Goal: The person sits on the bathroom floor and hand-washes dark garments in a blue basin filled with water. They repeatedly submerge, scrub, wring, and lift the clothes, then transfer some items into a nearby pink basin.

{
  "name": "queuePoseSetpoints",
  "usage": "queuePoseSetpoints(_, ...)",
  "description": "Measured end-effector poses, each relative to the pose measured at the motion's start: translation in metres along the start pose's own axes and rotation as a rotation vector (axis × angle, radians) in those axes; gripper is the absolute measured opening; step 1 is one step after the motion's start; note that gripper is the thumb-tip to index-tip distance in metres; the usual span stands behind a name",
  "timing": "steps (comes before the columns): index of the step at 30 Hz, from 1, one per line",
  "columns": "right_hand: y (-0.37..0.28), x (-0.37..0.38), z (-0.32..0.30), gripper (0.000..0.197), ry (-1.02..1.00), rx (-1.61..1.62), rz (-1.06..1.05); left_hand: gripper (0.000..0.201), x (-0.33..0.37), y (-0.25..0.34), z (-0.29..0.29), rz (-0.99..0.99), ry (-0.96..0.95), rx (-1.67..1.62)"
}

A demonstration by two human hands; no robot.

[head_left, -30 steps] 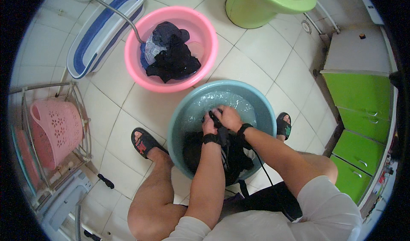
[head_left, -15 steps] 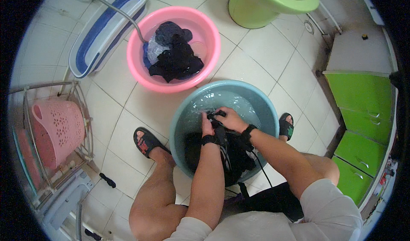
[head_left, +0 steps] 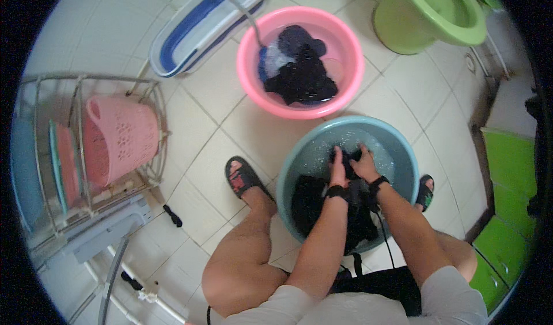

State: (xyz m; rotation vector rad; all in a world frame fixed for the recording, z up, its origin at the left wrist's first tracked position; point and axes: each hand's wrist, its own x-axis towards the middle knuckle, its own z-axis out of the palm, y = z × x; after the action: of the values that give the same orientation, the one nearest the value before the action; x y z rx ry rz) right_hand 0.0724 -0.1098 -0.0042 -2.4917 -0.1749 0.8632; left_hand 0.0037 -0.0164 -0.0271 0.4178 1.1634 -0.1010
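A blue-grey basin (head_left: 286, 169) of soapy water stands between my feet. Inside it, my left hand (head_left: 339, 169) and my right hand (head_left: 364, 166) are close together near the far half, both gripping a wet black garment (head_left: 349, 159). Most of the left hand's fingers are hidden by the cloth; its thumb side faces up. The right hand's fingers curl over the garment from the right. More black clothing (head_left: 311, 195) is heaped in the near part of the basin, under my wrists. Each wrist wears a black band.
Beyond stands a pink basin (head_left: 247, 77) with dark clothes (head_left: 305, 77) in water and a grey hose (head_left: 242, 11) into it. A blue-and-white folding tub (head_left: 196, 31), a green toilet (head_left: 397, 31), a rack with a pink basket (head_left: 135, 132) and green cabinets (head_left: 504, 181) surround the tiled floor.
The view has shifted, so everything sits further right. My hands have drawn the garment together; the right hand has turned and its fingers now point away from me.
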Motion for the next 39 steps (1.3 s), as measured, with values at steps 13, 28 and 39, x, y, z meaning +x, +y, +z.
queuePoseSetpoints(13,0.015,0.021,-0.018,0.035,0.133,0.050,-0.178,0.082,-0.011,-0.002,0.022,-0.122,0.054,-0.012)
queuePoseSetpoints(28,-0.038,-0.008,-0.022,0.036,-0.132,0.102,-0.149,0.054,0.025,-0.015,-0.004,-0.018,0.194,0.043)
queuePoseSetpoints(39,0.000,-0.001,-0.003,0.049,-0.082,0.107,-0.104,0.065,0.008,-0.010,-0.003,0.025,0.033,-0.017)
